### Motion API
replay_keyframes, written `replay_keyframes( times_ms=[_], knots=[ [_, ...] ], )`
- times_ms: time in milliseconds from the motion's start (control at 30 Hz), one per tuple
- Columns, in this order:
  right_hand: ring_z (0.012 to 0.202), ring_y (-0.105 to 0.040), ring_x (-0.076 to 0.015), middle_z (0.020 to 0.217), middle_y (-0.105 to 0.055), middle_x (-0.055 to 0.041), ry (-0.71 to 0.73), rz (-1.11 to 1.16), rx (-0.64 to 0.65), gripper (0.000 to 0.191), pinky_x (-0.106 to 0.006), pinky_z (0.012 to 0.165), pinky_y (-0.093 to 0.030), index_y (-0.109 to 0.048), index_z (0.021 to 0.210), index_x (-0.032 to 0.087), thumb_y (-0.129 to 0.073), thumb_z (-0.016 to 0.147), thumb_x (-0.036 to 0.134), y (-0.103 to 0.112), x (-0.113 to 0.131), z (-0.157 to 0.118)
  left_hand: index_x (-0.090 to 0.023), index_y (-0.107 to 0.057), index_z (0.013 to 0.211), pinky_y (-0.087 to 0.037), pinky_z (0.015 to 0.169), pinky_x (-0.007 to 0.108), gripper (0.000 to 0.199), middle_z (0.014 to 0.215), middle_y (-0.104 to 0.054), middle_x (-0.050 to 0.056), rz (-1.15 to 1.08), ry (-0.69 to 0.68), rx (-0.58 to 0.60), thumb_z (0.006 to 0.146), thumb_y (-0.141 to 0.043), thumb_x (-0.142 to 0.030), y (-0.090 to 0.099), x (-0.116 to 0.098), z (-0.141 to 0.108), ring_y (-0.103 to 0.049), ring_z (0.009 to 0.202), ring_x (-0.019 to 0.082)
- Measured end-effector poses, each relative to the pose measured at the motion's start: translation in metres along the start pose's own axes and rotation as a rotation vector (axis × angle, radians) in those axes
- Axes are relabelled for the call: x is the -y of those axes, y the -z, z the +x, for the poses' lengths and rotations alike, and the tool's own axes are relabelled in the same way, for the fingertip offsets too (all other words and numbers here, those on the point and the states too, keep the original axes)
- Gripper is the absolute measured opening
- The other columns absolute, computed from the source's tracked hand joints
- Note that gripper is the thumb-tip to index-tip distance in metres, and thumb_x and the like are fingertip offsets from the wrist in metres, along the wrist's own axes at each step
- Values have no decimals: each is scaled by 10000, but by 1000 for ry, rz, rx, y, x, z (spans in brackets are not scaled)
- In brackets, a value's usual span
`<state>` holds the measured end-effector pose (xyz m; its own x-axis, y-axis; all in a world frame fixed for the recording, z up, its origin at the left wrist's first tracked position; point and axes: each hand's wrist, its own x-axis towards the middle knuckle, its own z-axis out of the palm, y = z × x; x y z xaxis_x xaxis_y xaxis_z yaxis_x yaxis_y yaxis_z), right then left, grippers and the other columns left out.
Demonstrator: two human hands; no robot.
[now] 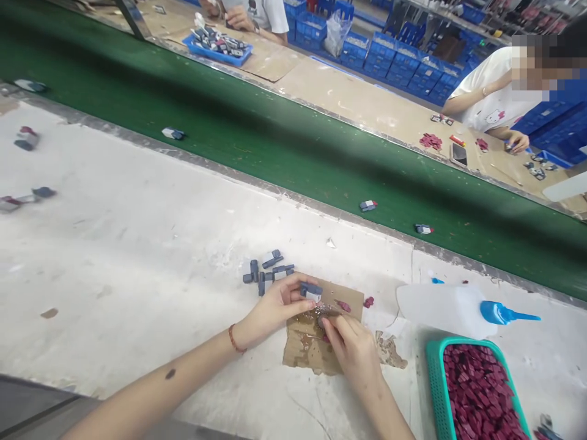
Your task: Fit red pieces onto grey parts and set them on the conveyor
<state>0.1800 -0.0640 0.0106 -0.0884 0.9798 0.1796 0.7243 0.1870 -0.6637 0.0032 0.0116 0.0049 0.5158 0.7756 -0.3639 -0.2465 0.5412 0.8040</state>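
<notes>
Left hand (287, 297) pinches a grey-and-white plastic part (310, 289) just ahead of the right hand (355, 348), probably for easy reach; right fingers bunched, their hold unclear; wet cardboard (316, 357) beneath both likely shields the worktop (160, 244).

Blue-grey and white piece (311, 291): I saw it held up, darker side uppermost | brown cardboard (314, 355): lay flat below, wet-stained, ragged-edged

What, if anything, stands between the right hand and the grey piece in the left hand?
Nothing visible stands between the right hand and the grey piece in the left hand. The cardboard lies beneath; a small red piece on it is off to the right.
</notes>
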Motion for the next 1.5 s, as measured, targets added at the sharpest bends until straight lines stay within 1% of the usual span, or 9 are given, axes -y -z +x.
replay_keyframes(
  times_ms=[167, 267, 400, 567, 667, 833, 967, 1200, 1500],
  knots=[
    [491, -517, -142, 543, -542, 12, 113, -155, -16, 404, -254, 511, -363, -508, 628, 241, -422, 1019, 299, 1, 2, 2, -178, -583, 844, -525, 823, 313, 340, 899, -719, 50, 53, -72, -51, 681, -832, -343, -2, 6, -1, -680, 883, 199],
    [471, -521, -129, 538, -554, 12, 106, -150, -10, 412, -236, 491, -374, -527, 646, 226, -397, 1028, 307, 2, 2, 3, -197, -511, 842, -532, 814, 329, 349, 875, -739, 57, 64, -81, -41, 729, -792, -371, -4, 8, -4, -692, 918, 218],
    [447, -525, -118, 539, -590, 12, -72, 23, 34, 400, -221, 468, -401, -593, 674, 209, -450, 998, 396, 4, -1, 0, -210, -472, 890, -526, 700, 283, 315, 919, -734, 63, 87, -81, 3, 801, -720, -383, -7, 8, -7, -690, 864, 194],
    [508, -594, -149, 578, -658, -11, -449, 417, 4, 354, -237, 482, -466, -667, 726, 196, -600, 887, 505, 8, -3, -1, -186, -559, 964, -525, 840, 320, 316, 1014, -708, 77, 165, -66, -1, 768, -744, -350, -7, 10, -8, -667, 948, 202],
    [522, -601, -156, 595, -675, -25, -532, 606, -79, 368, -250, 482, -493, -693, 763, 191, -678, 803, 556, 12, 0, 5, -171, -614, 993, -534, 809, 326, 337, 963, -700, 65, 216, -54, 10, 758, -742, -377, -4, 12, -7, -663, 882, 200],
    [580, -639, -165, 653, -705, -43, -495, 702, -124, 345, -263, 525, -530, -704, 775, 194, -705, 785, 540, 15, 4, 15, -155, -638, 1138, -513, 680, 302, 420, 722, -652, 19, 287, -35, 85, 823, -656, -432, -1, 12, -7, -624, 702, 175],
    [623, -657, -166, 707, -718, -37, -426, 672, -99, 258, -265, 569, -540, -708, 805, 206, -685, 831, 462, 12, 0, 14, -143, -624, 1200, -499, 654, 288, 466, 698, -634, 16, 314, -43, 115, 841, -627, -440, -2, 10, -8, -604, 672, 169],
    [670, -667, -165, 781, -730, -43, -308, 568, -42, 171, -255, 589, -528, -698, 816, 211, -638, 883, 357, 11, -1, 15, -169, -681, 1115, -525, 669, 285, 377, 796, -656, 38, 330, -68, 150, 842, -628, -423, -3, 5, -9, -581, 673, 154],
    [619, -652, -146, 707, -721, -24, -233, 552, 3, 140, -229, 567, -503, -684, 759, 205, -639, 869, 280, 8, -1, 18, -177, -690, 1128, -545, 694, 288, 396, 1081, -704, 103, 362, -44, 150, 843, -623, -444, -4, 10, -8, -626, 812, 187]
  ],
)
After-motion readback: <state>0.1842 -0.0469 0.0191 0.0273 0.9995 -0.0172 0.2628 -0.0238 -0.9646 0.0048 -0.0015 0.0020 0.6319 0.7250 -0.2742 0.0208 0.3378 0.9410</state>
